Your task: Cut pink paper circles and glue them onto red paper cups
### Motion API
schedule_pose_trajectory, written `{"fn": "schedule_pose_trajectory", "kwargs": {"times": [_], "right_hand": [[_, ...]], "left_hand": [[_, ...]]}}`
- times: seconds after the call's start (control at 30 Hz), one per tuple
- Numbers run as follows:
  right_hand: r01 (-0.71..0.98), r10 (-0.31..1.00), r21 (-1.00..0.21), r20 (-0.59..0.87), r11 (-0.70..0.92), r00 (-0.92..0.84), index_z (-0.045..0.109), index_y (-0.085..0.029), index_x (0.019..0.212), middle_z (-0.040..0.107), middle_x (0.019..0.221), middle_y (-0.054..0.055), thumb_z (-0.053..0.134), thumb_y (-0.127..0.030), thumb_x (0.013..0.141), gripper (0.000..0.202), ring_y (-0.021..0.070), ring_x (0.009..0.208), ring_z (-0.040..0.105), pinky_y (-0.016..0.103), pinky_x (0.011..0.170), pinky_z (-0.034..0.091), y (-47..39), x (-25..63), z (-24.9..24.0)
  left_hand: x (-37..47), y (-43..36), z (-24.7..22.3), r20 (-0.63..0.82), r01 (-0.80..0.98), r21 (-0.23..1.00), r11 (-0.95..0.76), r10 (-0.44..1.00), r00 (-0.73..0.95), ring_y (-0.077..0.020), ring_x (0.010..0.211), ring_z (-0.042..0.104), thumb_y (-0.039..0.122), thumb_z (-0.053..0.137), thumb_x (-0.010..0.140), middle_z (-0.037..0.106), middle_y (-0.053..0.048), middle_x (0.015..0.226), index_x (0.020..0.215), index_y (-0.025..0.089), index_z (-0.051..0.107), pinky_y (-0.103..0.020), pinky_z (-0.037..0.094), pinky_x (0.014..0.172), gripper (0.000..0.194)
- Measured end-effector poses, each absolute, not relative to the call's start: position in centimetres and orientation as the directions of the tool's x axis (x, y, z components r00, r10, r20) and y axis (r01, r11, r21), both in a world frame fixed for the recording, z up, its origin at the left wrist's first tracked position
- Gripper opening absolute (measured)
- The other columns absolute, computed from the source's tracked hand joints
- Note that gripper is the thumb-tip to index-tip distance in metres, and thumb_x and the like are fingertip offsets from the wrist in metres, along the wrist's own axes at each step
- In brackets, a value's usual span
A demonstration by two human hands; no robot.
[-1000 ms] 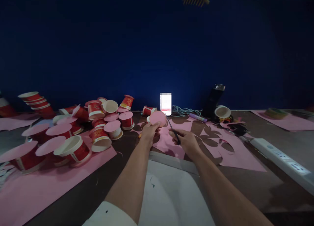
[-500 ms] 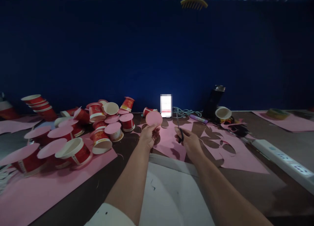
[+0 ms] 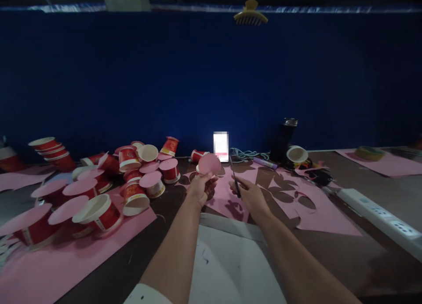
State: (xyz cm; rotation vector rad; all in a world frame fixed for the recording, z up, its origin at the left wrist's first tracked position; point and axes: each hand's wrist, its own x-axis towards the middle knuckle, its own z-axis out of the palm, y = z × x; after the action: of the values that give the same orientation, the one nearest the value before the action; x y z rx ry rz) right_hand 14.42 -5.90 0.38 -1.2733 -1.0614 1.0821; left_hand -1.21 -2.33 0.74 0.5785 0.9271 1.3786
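Note:
Near the middle, my left hand (image 3: 200,190) pinches a round pink paper disc (image 3: 210,163) at its lower edge. To the right of it, my right hand (image 3: 248,193) holds dark-handled scissors (image 3: 237,187) with the blades pointing up and away. Scissors and disc are apart. Beneath and beyond both hands lies pink paper (image 3: 227,194) with pieces cut out of it. A lit phone screen (image 3: 220,145) stands just behind the disc.
Several red paper cups (image 3: 136,198), many with pink discs on them, crowd the left. A stack of cups (image 3: 54,152) leans behind. A black bottle (image 3: 284,139), a purple tube (image 3: 265,163) and a white power strip (image 3: 379,216) are on the right.
The disc in my left hand has tilted and shifted slightly right. The scissors have turned a little in my right hand. The whole view has tipped slightly upward.

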Motion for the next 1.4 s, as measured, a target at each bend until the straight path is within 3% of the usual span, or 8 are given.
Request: {"fn": "schedule_pose_trajectory", "kwargs": {"times": [0.1,0.27,0.43,0.57,0.8,1.0,1.23,1.4], "right_hand": [[-0.067,0.981,-0.997,-0.058,-0.047,0.184,0.067,-0.019,0.110,0.066,0.069,0.000,0.077,-0.036,0.061,0.053,0.0132,0.063,0.060,0.020,0.047,0.038,-5.7,14.7,0.1],[-0.371,0.966,-0.916,-0.218,-0.153,0.142,0.065,-0.022,0.096,0.068,0.074,0.001,0.075,-0.033,0.064,0.036,0.0117,0.063,0.062,0.017,0.044,0.038,-5.5,14.9,0.1],[-0.494,0.978,-0.857,-0.202,-0.148,0.057,0.056,-0.020,0.077,0.065,0.067,0.000,0.072,-0.032,0.068,0.021,0.0125,0.061,0.062,0.017,0.042,0.038,-5.6,14.7,0.0],[-0.526,0.983,-0.840,-0.179,-0.134,0.034,0.054,-0.021,0.077,0.062,0.063,-0.002,0.069,-0.033,0.072,0.020,0.0119,0.060,0.062,0.017,0.043,0.038,-5.8,14.5,-0.1],[-0.667,0.965,-0.723,-0.261,-0.181,0.020,0.052,-0.021,0.074,0.056,0.056,-0.005,0.073,-0.032,0.070,0.023,0.0090,0.051,0.057,0.014,0.038,0.035,-5.2,14.7,0.2],[-0.731,0.964,-0.662,-0.267,-0.166,0.022,0.059,-0.021,0.084,0.060,0.064,-0.006,0.080,-0.029,0.061,0.032,0.0060,0.052,0.055,0.012,0.037,0.034,-4.6,14.9,-0.1],[-0.600,0.965,-0.797,-0.208,-0.074,0.158,0.066,-0.019,0.093,0.054,0.055,-0.007,0.084,-0.026,0.053,0.045,0.0043,0.042,0.042,0.016,0.037,0.033,-4.3,14.8,-1.5],[-0.499,0.950,-0.866,-0.120,0.042,0.289,0.066,-0.018,0.098,0.053,0.057,-0.007,0.083,-0.027,0.052,0.050,0.0045,0.044,0.040,0.018,0.041,0.031,-3.9,15.0,-1.9]], "left_hand": [[-0.9,-2.4,0.6,-0.078,-0.497,0.867,0.049,0.996,-0.038,-0.0106,0.065,0.064,0.015,0.068,0.067,0.068,-0.003,0.077,0.082,0.016,0.067,-0.018,0.049,0.054,0.015],[-0.1,-2.7,0.2,0.088,-0.280,0.955,-0.099,0.995,-0.049,-0.0111,0.063,0.061,0.016,0.064,0.066,0.069,-0.004,0.072,0.095,0.017,0.073,-0.019,0.049,0.056,0.030],[0.2,-2.5,-0.9,0.132,-0.103,0.986,-0.134,0.991,-0.023,-0.0078,0.050,0.053,0.012,0.055,0.068,0.067,-0.001,0.064,0.103,0.019,0.072,-0.017,0.045,0.049,0.039],[0.3,-2.7,-1.2,0.174,0.007,0.985,-0.174,0.984,-0.038,-0.0068,0.047,0.051,0.008,0.048,0.070,0.069,-0.001,0.068,0.107,0.021,0.071,-0.017,0.044,0.047,0.045],[0.7,-2.9,-1.1,0.298,0.064,0.954,-0.294,0.953,-0.049,-0.0154,0.093,0.064,0.002,0.049,0.069,0.069,-0.003,0.110,0.100,0.024,0.073,-0.023,0.053,0.076,0.045],[0.3,-2.3,-1.9,0.356,0.279,0.902,-0.330,0.933,-0.048,-0.0184,0.110,0.059,0.003,0.044,0.073,0.066,-0.004,0.118,0.116,0.022,0.066,-0.036,0.040,0.104,0.052],[0.6,-2.6,-1.5,0.340,0.161,0.928,-0.336,0.940,0.007,-0.0190,0.114,0.057,0.004,0.047,0.072,0.066,-0.004,0.116,0.112,0.023,0.068,-0.034,0.039,0.105,0.049],[0.6,-2.2,-1.5,0.067,-0.167,0.983,-0.071,0.997,-0.030,-0.0143,0.075,0.064,0.021,0.056,0.077,0.064,-0.008,0.114,0.129,0.024,0.053,-0.029,0.056,0.065,0.052]]}}
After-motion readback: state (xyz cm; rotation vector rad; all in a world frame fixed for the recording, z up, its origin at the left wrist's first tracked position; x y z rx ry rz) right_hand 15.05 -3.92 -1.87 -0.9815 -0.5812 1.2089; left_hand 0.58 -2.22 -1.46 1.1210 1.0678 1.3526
